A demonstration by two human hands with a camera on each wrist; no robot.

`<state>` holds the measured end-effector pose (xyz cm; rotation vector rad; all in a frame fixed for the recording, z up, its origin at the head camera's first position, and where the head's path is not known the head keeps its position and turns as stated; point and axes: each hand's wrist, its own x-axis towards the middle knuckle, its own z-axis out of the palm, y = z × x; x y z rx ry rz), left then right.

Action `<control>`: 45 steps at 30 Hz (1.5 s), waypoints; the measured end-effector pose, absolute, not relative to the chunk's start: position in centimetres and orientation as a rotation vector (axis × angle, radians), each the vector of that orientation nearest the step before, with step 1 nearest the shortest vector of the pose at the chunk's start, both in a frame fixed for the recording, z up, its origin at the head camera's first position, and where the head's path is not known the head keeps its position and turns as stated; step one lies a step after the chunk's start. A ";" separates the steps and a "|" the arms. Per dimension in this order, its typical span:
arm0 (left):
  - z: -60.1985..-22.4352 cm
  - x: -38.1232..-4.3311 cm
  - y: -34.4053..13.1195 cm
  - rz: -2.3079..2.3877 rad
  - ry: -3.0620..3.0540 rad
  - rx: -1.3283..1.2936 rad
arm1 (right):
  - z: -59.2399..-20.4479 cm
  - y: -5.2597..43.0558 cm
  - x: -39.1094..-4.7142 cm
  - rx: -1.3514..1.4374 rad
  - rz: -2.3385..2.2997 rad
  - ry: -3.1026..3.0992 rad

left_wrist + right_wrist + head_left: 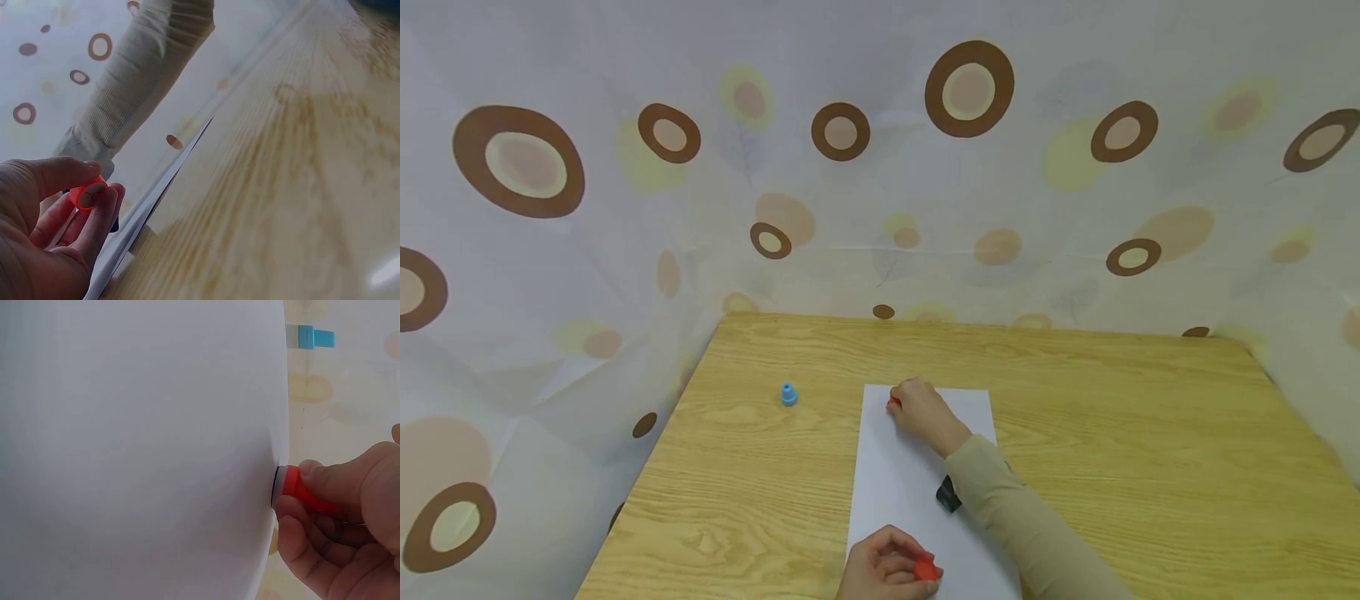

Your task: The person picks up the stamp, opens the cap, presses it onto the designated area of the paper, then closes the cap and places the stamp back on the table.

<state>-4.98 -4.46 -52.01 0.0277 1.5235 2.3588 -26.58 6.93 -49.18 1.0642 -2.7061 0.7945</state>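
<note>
Near the far end of a white sheet of paper [887,475], my right hand [922,412] pinches a small red stamp [292,481] between thumb and fingers. The stamp's pale band and dark lower rim meet the paper in the right wrist view. My left hand [887,562] is over the near part of the sheet, holding a round red cap [87,195] between thumb and fingertips. The cap's hollow side shows in the left wrist view. Whether the stamp has left a mark is hidden.
A blue stamp [788,395] stands on the wooden table [760,492] left of the paper. Against the right sleeve [1022,508] a small black object [949,493] shows above the sheet. A patterned curtain [880,183] hangs behind the table.
</note>
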 end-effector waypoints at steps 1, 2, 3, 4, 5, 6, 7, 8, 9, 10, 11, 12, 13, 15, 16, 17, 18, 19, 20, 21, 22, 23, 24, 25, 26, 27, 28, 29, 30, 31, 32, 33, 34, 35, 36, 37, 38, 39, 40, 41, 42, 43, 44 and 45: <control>-52.0 -5.0 -4.4 2.360 1.524 0.029 | -49.2 6.9 -26.6 1.068 0.787 -2.700; -52.0 -5.0 -4.4 2.358 1.527 0.031 | -49.2 6.9 -26.6 1.067 0.780 -2.705; -52.0 -5.0 -4.4 2.357 1.527 0.031 | -49.3 6.9 -26.6 1.062 0.767 -2.710; -52.0 -5.0 -4.4 2.358 1.526 0.033 | -49.3 6.8 -26.6 1.056 0.750 -2.715; -52.0 -5.0 -4.4 2.358 1.527 0.037 | -49.1 6.7 -26.5 1.034 0.742 -2.746; -52.1 -5.0 -4.4 2.362 1.525 0.041 | -49.1 6.6 -26.4 1.023 0.724 -2.755; -52.1 -5.0 -4.4 2.362 1.525 0.043 | -49.1 6.6 -26.4 1.015 0.707 -2.761; -52.1 -5.0 -4.4 2.362 1.524 0.044 | -49.0 6.6 -26.3 1.005 0.694 -2.773; -52.1 -4.9 -4.4 2.365 1.519 0.045 | -49.0 6.5 -26.3 0.994 0.680 -2.786; -52.0 -4.9 -4.4 2.367 1.517 0.044 | -48.9 6.5 -26.2 0.986 0.678 -2.790; -52.0 -4.9 -4.4 2.370 1.513 0.042 | -48.9 6.5 -26.2 0.979 0.674 -2.797; -51.9 -4.9 -4.4 2.373 1.509 0.038 | -48.8 6.6 -26.1 0.975 0.672 -2.803; -51.9 -4.9 -4.4 2.372 1.508 0.033 | -48.8 6.6 -26.1 0.972 0.673 -2.802; -51.8 -4.9 -4.4 2.375 1.504 0.028 | -48.7 6.6 -26.1 0.967 0.682 -2.805; -51.7 -4.9 -4.4 2.375 1.504 0.025 | -48.7 6.6 -26.1 0.968 0.690 -2.802; -51.7 -4.8 -4.4 2.373 1.505 0.023 | -48.7 6.6 -26.1 0.968 0.694 -2.805; -51.7 -4.8 -4.4 2.372 1.509 0.022 | -48.7 6.6 -26.1 0.967 0.700 -2.805; -51.7 -4.8 -4.4 2.372 1.511 0.022 | -48.6 6.6 -26.1 0.965 0.703 -2.807; -51.7 -4.8 -4.4 2.371 1.512 0.020 | -48.6 6.6 -26.1 0.962 0.706 -2.809; -51.7 -4.9 -4.4 2.371 1.513 0.020 | -48.6 6.6 -26.1 0.959 0.706 -2.811; -51.7 -4.9 -4.4 2.368 1.515 0.019 | -48.6 6.6 -26.1 0.957 0.706 -2.811; -51.8 -4.9 -4.4 2.365 1.520 0.017 | -48.6 6.6 -26.1 0.954 0.706 -2.810; -51.8 -4.9 -4.4 2.363 1.523 0.015 | -48.7 6.6 -26.1 0.954 0.705 -2.808; -51.8 -4.9 -4.4 2.360 1.525 0.011 | -48.6 6.6 -26.1 0.954 0.706 -2.807; -51.8 -4.9 -4.3 2.357 1.526 0.003 | -48.7 6.5 -26.1 0.954 0.703 -2.806; -51.8 -4.9 -4.3 2.353 1.529 -0.004 | -48.7 6.5 -26.1 0.954 0.701 -2.805; -51.8 -4.9 -4.3 2.350 1.531 -0.013 | -48.7 6.5 -26.1 0.954 0.702 -2.807; -51.8 -4.9 -4.3 2.349 1.531 -0.024 | -48.7 6.5 -26.1 0.952 0.704 -2.808; -51.7 -4.9 -4.3 2.347 1.530 -0.033 | -48.8 6.5 -26.1 0.949 0.703 -2.811; -51.7 -4.9 -4.3 2.345 1.531 -0.040 | -48.8 6.5 -26.1 0.945 0.703 -2.814; -51.7 -4.9 -4.3 2.344 1.531 -0.046 | -48.8 6.5 -26.1 0.941 0.705 -2.817; -51.7 -4.9 -4.3 2.342 1.532 -0.048 | -48.9 6.5 -26.1 0.937 0.712 -2.819; -51.7 -4.9 -4.3 2.342 1.533 -0.051 | -48.9 6.5 -26.1 0.933 0.717 -2.822; -51.7 -4.9 -4.3 2.341 1.534 -0.053 | -48.9 6.5 -26.1 0.932 0.719 -2.820; -51.7 -4.8 -4.3 2.340 1.535 -0.054 | -48.9 6.5 -26.1 0.932 0.721 -2.818; -51.7 -4.8 -4.3 2.341 1.534 -0.056 | -48.9 6.5 -26.1 0.932 0.723 -2.817; -51.7 -4.8 -4.3 2.341 1.534 -0.059 | -48.9 6.5 -26.1 0.934 0.723 -2.813; -51.7 -4.8 -4.3 2.340 1.535 -0.059 | -49.0 6.5 -26.1 0.934 0.720 -2.809; -51.8 -4.8 -4.3 2.340 1.538 -0.057 | -49.0 6.5 -26.0 0.934 0.716 -2.806; -51.8 -4.8 -4.3 2.340 1.539 -0.053 | -49.0 6.5 -26.0 0.935 0.714 -2.802; -51.8 -4.9 -4.3 2.340 1.538 -0.048 | -49.0 6.5 -26.0 0.934 0.712 -2.800; -51.8 -4.9 -4.3 2.340 1.538 -0.042 | -49.0 6.5 -26.0 0.933 0.711 -2.799; -51.8 -4.9 -4.3 2.343 1.539 -0.032 | -48.9 6.5 -26.0 0.932 0.710 -2.801; -51.8 -4.9 -4.3 2.344 1.538 -0.027 | -48.9 6.5 -26.0 0.932 0.711 -2.803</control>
